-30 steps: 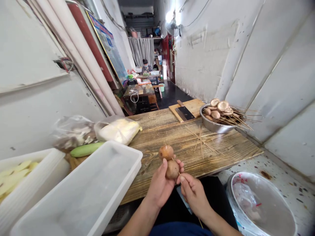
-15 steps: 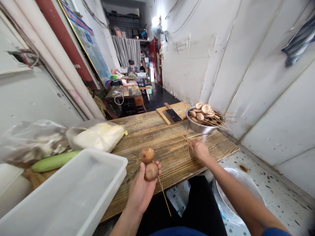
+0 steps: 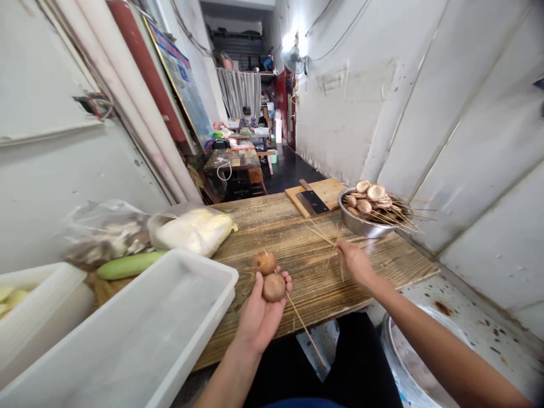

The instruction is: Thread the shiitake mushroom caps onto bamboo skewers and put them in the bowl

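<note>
My left hand [image 3: 263, 311] is closed round a mushroom skewer [image 3: 274, 287]. Two brown mushroom caps sit one beyond the other on its stick, and the bare end of the stick points down toward my lap. Over the tabletop, my right hand [image 3: 353, 262] has its fingers pinched together at a few loose bamboo sticks [image 3: 323, 233] lying crossed on the wood. Whether a stick is lifted between the fingertips I cannot tell. Behind that hand stands a metal bowl [image 3: 366, 228], heaped with skewered mushrooms whose sticks jut out to the right.
On the wooden table [image 3: 263, 221] lie a cutting board [image 3: 334, 192] and a cleaver [image 3: 313, 202]. At left are a white tray [image 3: 127, 328], a green gourd [image 3: 130, 265], a bagged pale vegetable [image 3: 193, 229] and bagged mushrooms [image 3: 114, 238]. A plastic-lined bucket [image 3: 393, 354] stands on the floor at right.
The view has swung left, so everything sits farther right in it. My left hand still holds the skewer, its stick now slanting more to the right. My right hand stays at the loose sticks.
</note>
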A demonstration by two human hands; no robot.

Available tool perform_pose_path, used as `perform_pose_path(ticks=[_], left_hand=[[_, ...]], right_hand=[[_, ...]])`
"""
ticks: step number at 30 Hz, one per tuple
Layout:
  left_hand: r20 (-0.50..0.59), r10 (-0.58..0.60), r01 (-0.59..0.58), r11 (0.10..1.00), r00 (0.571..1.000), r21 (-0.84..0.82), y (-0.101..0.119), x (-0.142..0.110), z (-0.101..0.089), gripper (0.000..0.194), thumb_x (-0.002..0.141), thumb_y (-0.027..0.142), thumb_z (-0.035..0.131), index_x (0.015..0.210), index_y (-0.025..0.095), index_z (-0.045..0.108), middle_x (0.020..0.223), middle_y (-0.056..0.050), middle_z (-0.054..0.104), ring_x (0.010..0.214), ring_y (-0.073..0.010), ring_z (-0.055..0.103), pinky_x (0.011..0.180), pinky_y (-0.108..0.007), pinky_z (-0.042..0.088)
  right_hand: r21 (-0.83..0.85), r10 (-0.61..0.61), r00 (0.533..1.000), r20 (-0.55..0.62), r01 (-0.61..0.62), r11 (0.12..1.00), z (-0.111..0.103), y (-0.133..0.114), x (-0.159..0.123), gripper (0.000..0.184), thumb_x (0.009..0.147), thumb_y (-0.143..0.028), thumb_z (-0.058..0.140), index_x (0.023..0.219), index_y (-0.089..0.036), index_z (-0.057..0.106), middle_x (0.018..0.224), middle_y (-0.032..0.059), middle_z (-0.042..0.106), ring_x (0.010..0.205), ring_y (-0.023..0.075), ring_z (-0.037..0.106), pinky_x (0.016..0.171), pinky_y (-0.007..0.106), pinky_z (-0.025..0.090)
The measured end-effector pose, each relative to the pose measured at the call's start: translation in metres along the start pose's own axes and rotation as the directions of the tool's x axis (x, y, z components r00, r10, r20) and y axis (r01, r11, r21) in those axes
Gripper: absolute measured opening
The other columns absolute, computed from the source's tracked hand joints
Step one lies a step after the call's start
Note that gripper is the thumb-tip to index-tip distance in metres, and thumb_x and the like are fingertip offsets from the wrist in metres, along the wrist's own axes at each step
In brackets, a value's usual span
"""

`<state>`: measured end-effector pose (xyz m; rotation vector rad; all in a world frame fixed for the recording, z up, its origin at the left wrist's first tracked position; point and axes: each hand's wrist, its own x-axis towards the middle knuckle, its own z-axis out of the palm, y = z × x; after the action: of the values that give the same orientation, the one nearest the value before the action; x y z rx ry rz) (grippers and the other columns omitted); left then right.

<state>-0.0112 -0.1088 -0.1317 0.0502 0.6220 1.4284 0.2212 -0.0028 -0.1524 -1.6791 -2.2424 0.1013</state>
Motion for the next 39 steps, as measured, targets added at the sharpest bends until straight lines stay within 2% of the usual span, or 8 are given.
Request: perform_pose_path(ticks=[3, 5, 8, 12, 16, 22, 30, 39], left_hand=[[0.019, 0.040, -0.039, 0.999, 0.999, -0.022, 0.004, 0.004, 0.004, 0.028, 0.091, 0.030, 0.043, 0.097, 0.008, 0.059, 0.096, -0.014, 0.060, 0.088, -0.0185, 0.061, 0.074, -0.029, 0.055], [0.044, 0.066, -0.065, 0.998, 0.997, -0.018, 0.006, 0.005, 0.007, 0.027, 0.091, 0.031, 0.043, 0.095, 0.009, 0.059, 0.091, -0.012, 0.060, 0.084, -0.0170, 0.061, 0.071, -0.027, 0.054], [0.086, 0.115, -0.116, 0.993, 0.990, -0.004, 0.007, 0.005, 0.012, 0.028, 0.091, 0.032, 0.043, 0.092, 0.009, 0.059, 0.087, -0.010, 0.059, 0.080, -0.0159, 0.060, 0.068, -0.026, 0.053], [0.058, 0.154, -0.155, 0.988, 0.986, 0.010, 0.006, 0.002, 0.015, 0.027, 0.091, 0.032, 0.043, 0.092, 0.009, 0.059, 0.085, -0.010, 0.058, 0.078, -0.0158, 0.059, 0.067, -0.026, 0.052], [0.076, 0.082, -0.079, 0.996, 0.994, -0.036, 0.007, 0.000, 0.015, 0.029, 0.091, 0.032, 0.042, 0.090, 0.008, 0.059, 0.086, -0.011, 0.058, 0.080, -0.0163, 0.059, 0.067, -0.025, 0.053], [0.049, 0.026, -0.019, 0.990, 0.998, -0.141, 0.012, 0.002, 0.019, 0.034, 0.092, 0.035, 0.039, 0.092, 0.007, 0.059, 0.087, -0.011, 0.058, 0.081, -0.0160, 0.060, 0.067, -0.026, 0.054], [0.041, 0.067, -0.061, 0.990, 0.997, -0.129, 0.009, 0.003, 0.019, 0.033, 0.092, 0.034, 0.039, 0.093, 0.008, 0.059, 0.086, -0.010, 0.058, 0.080, -0.0159, 0.060, 0.066, -0.026, 0.055], [0.020, 0.094, -0.090, 0.985, 0.995, -0.148, 0.007, 0.005, 0.019, 0.028, 0.092, 0.031, 0.041, 0.092, 0.010, 0.059, 0.087, -0.010, 0.058, 0.082, -0.0160, 0.060, 0.069, -0.027, 0.056]], right_hand=[[0.141, -0.142, 0.990, -0.007, 0.141, 0.980, -0.015, -0.036, -0.042, 0.023, 0.096, -0.019, 0.035, 0.095, -0.015, 0.058, 0.070, -0.0002, 0.062, 0.060, 0.0109, 0.059, 0.060, 0.022, 0.048], [0.247, -0.213, 0.977, -0.024, 0.212, 0.945, -0.023, -0.060, -0.075, 0.023, 0.096, -0.021, 0.033, 0.097, -0.017, 0.056, 0.068, -0.0012, 0.062, 0.054, 0.0104, 0.057, 0.055, 0.020, 0.047], [0.474, -0.254, 0.959, -0.128, 0.284, 0.834, -0.031, -0.087, -0.118, 0.017, 0.094, -0.020, 0.038, 0.098, -0.020, 0.055, 0.069, -0.0001, 0.065, 0.053, 0.0118, 0.061, 0.053, 0.021, 0.047], [0.458, -0.347, 0.912, -0.219, 0.410, 0.789, -0.026, -0.100, -0.149, 0.030, 0.092, -0.013, 0.042, 0.121, -0.019, 0.049, 0.081, 0.0047, 0.071, 0.063, 0.0148, 0.068, 0.058, 0.022, 0.052], [0.399, -0.433, 0.876, -0.211, 0.482, 0.780, -0.017, -0.099, -0.158, 0.041, 0.091, -0.009, 0.041, 0.132, -0.017, 0.042, 0.077, 0.0055, 0.070, 0.060, 0.0148, 0.067, 0.056, 0.022, 0.053], [0.331, -0.459, 0.858, -0.230, 0.513, 0.792, -0.021, -0.098, -0.160, 0.039, 0.092, -0.008, 0.039, 0.131, -0.013, 0.042, 0.068, 0.0036, 0.066, 0.050, 0.0130, 0.062, 0.047, 0.021, 0.048], [0.309, -0.437, 0.865, -0.246, 0.497, 0.811, -0.020, -0.098, -0.159, 0.037, 0.092, -0.010, 0.037, 0.127, -0.011, 0.049, 0.064, 0.0028, 0.066, 0.048, 0.0134, 0.062, 0.046, 0.021, 0.049], [0.284, -0.459, 0.850, -0.258, 0.521, 0.805, -0.021, -0.098, -0.161, 0.044, 0.091, -0.008, 0.037, 0.135, -0.012, 0.041, 0.062, 0.0018, 0.064, 0.046, 0.0136, 0.061, 0.044, 0.021, 0.048]])
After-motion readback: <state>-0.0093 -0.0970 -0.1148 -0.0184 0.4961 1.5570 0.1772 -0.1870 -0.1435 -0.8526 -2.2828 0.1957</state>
